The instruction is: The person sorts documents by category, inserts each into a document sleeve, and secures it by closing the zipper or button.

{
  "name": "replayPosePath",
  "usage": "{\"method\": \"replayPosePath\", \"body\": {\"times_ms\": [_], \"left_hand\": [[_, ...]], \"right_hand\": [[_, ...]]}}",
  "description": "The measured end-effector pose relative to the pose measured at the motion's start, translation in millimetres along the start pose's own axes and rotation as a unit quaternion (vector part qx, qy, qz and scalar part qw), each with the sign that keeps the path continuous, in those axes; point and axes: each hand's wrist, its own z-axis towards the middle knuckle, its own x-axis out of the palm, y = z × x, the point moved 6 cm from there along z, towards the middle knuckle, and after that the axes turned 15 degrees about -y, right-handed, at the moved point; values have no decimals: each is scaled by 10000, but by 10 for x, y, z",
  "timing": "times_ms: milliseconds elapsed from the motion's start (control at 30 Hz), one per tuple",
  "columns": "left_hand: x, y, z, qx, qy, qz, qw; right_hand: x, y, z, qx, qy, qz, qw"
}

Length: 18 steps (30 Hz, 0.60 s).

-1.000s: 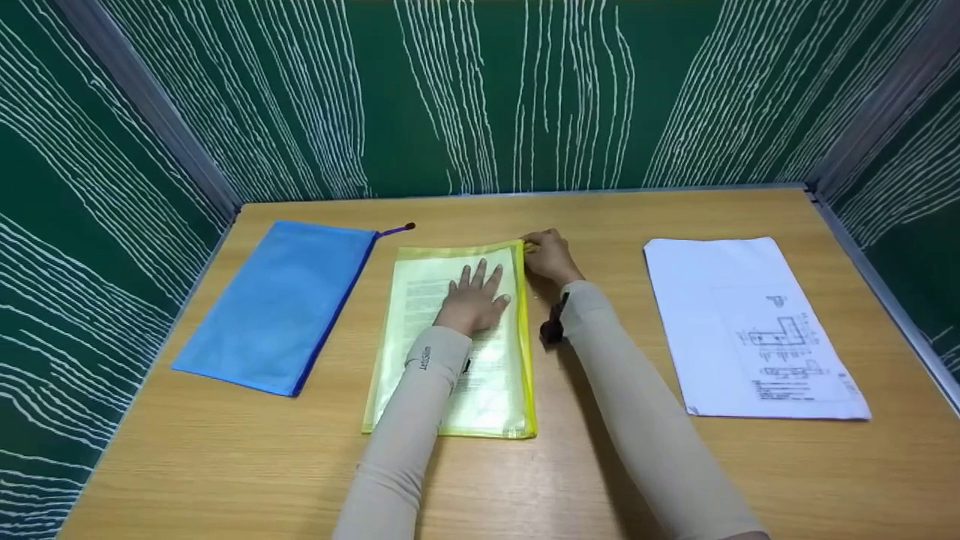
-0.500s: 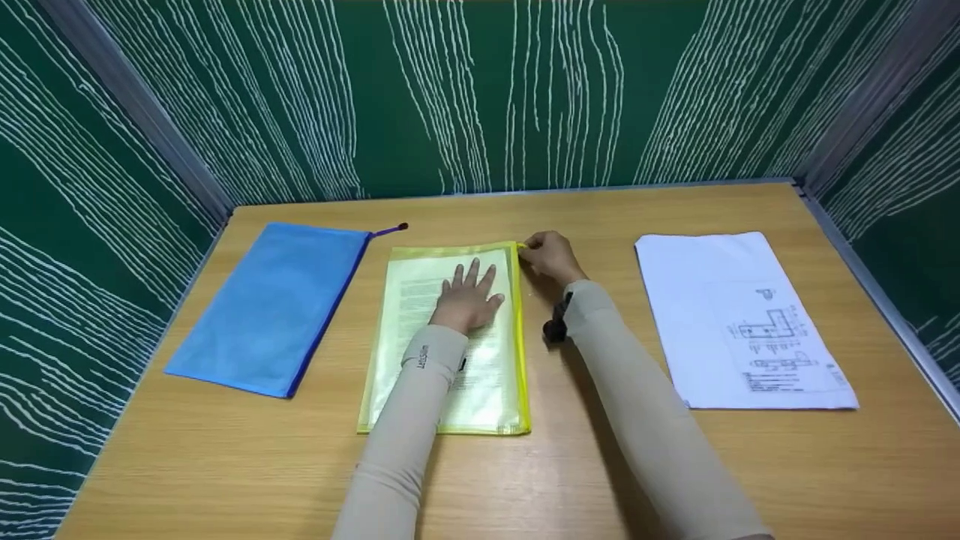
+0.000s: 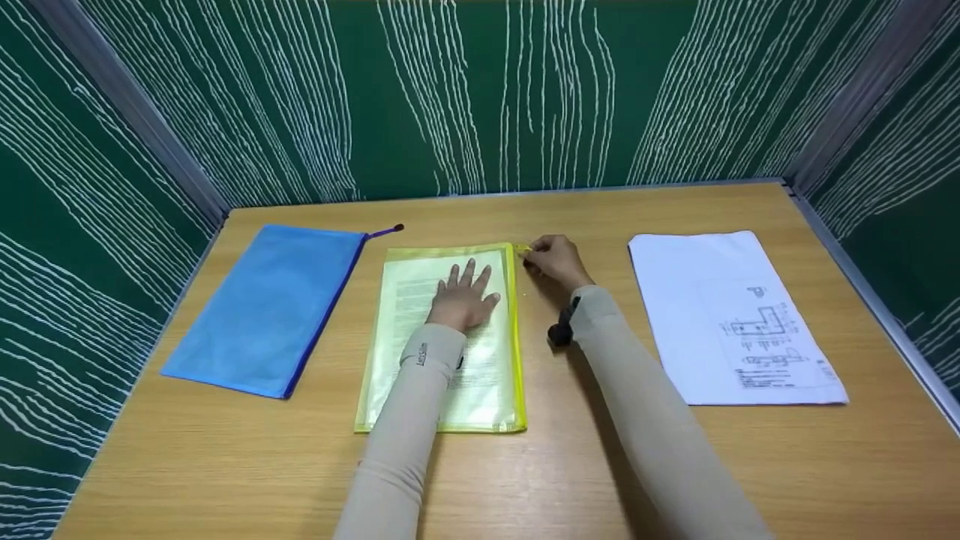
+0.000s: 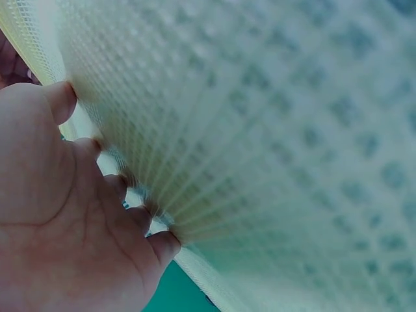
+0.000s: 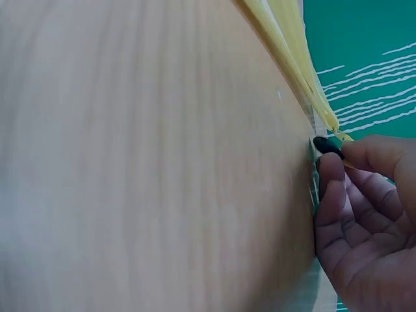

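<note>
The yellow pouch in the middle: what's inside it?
The yellow pouch shows printed paper through its see-through front. The left hand and sleeve cover part of it; anything beneath that paper is hidden.

Head cam: above, facing forward and down, widest, across the table point(image 3: 225, 465). Left wrist: very near the yellow pouch point(image 3: 487, 367), facing along it past the left fingers point(image 4: 164, 246). Right wrist: low over the table, facing the right fingers point(image 5: 335, 203). All three share the pouch.
</note>
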Motion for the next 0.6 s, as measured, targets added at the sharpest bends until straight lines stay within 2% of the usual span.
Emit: {"method": "replayPosePath", "body": {"times_ms": [233, 600], "left_hand": [[-16, -15, -18, -4, -37, -9, 10000], [7, 12, 10, -129, 29, 11, 9999]], "right_hand": [[-74, -82, 1, 158, -194, 462, 9986], [-130, -138, -59, -190, -168, 276, 9993]]}}
